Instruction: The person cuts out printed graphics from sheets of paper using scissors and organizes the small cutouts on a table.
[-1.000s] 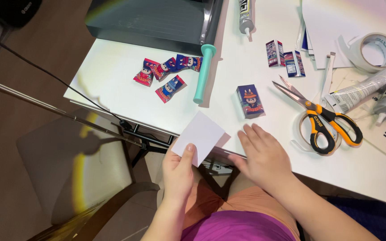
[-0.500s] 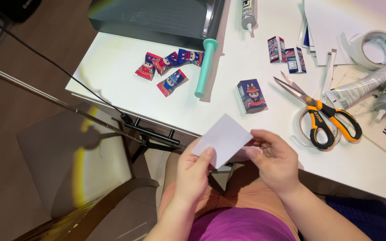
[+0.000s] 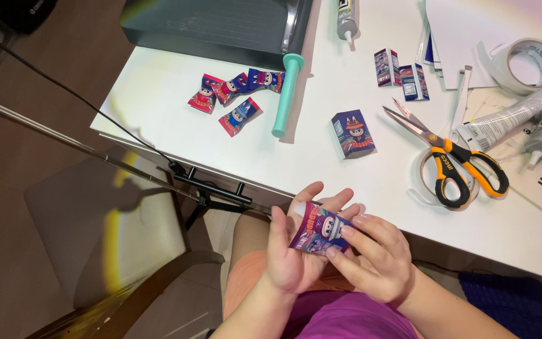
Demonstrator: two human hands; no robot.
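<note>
Flipped over since half a second ago, the small card (image 3: pixel 321 231) now shows its printed purple-and-pink cartoon side where a plain white face showed before, and both hands have drawn in closer over the lap, just off the near edge of the white table (image 3: pixel 321 169).

The left hand (image 3: pixel 296 248) lies palm up with its fingers (image 3: pixel 312 191) spread and pointing away, and the card rests across that palm. The right hand (image 3: pixel 374 257) comes in from the other side; its fingertips (image 3: pixel 346 231) press on the card's right end, and the thumb below closes on the lower edge, so the card is pinched between the two hands.

Beyond the left fingertips, on the table, a small dark-blue printed box (image 3: pixel 354 133) lies on its side. Farther out past it stands the teal handle (image 3: pixel 286 94) of a dark paper cutter (image 3: pixel 214 25), with several flat printed cards (image 3: pixel 233 97) just to its left. Up and to the right of the right hand's fingers, orange-handled scissors (image 3: pixel 453 157) lie open on a clear tape ring (image 3: pixel 431 182). Two more small boxes (image 3: pixel 401 74) stand beyond the scissor tips, near glue tubes (image 3: pixel 512 119) and a tape roll (image 3: pixel 525 63).
</note>
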